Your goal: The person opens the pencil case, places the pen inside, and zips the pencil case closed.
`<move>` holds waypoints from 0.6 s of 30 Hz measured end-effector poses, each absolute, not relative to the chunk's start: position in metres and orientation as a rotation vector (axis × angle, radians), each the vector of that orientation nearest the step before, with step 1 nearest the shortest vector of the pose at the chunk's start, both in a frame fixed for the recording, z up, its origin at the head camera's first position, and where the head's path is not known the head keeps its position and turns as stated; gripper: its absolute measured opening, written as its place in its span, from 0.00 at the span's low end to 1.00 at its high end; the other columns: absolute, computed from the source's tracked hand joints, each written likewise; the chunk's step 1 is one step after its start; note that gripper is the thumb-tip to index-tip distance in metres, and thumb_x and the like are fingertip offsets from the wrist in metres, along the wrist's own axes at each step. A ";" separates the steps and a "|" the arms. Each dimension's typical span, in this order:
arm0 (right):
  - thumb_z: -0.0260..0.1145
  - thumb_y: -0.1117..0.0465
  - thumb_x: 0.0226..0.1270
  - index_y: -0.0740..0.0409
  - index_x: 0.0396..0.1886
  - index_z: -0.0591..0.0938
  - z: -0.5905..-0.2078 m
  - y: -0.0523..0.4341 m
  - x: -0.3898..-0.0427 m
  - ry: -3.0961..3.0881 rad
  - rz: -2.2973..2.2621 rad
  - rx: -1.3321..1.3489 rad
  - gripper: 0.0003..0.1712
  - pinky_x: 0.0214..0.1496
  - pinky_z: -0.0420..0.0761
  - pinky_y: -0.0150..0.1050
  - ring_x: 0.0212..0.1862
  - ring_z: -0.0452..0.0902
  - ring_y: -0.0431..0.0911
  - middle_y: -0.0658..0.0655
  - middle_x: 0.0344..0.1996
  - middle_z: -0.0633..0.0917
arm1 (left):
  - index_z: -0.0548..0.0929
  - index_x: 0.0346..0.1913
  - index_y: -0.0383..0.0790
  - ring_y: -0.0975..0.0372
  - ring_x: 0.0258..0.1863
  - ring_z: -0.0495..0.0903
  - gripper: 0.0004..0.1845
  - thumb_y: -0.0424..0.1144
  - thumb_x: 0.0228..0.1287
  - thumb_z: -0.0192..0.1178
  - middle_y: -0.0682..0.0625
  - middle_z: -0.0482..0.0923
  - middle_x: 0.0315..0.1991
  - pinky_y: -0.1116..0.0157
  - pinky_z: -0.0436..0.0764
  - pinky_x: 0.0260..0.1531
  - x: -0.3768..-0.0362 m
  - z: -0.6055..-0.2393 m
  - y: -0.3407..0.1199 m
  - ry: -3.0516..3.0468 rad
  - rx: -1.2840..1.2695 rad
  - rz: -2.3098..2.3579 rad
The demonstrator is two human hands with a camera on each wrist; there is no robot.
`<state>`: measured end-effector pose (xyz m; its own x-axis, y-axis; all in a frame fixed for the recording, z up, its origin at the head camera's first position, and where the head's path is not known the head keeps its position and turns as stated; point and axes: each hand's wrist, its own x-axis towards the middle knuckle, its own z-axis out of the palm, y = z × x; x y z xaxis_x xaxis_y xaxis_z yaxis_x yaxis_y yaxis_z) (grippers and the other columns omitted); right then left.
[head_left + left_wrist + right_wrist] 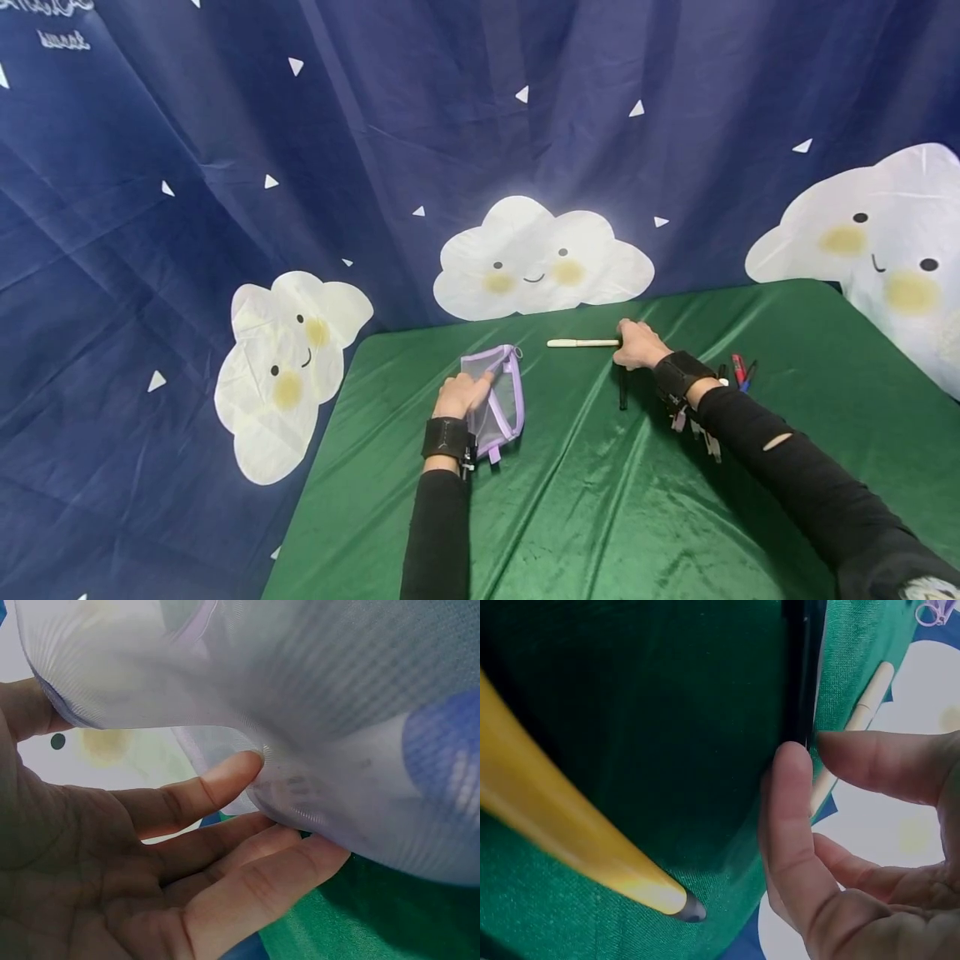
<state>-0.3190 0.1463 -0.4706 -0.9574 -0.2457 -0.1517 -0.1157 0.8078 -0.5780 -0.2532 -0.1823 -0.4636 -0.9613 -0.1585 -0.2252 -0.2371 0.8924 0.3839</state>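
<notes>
Left hand pinching the translucent mesh pouch with lilac trim, thumb and fingers closed on its fabric, the pouch lying on the green satin tablecloth near the table's left part. Right hand resting over a slim black pen, fingertips touching its end; grip uncertain. Cream-white pen just beside that hand, to the left. Red and blue pens lying further right.
</notes>
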 end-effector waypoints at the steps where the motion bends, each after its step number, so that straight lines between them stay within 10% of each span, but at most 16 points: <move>1: 0.57 0.68 0.50 0.73 0.58 0.62 -0.471 0.146 -0.319 2.766 -0.865 -0.276 0.33 0.25 0.77 0.36 0.29 0.76 0.50 0.72 0.43 0.74 | 0.75 0.55 0.34 0.42 0.54 0.73 0.39 0.65 0.59 0.38 0.34 0.73 0.55 0.50 0.74 0.50 -0.253 -0.464 -0.182 2.872 -0.305 0.622; 18: 0.54 0.68 0.50 0.76 0.52 0.66 -0.472 0.146 -0.321 2.740 -0.843 -0.213 0.27 0.27 0.82 0.39 0.20 0.80 0.44 0.78 0.48 0.71 | 0.75 0.55 0.34 0.43 0.54 0.73 0.40 0.66 0.58 0.38 0.34 0.73 0.55 0.51 0.74 0.50 -0.250 -0.461 -0.182 2.867 -0.316 0.619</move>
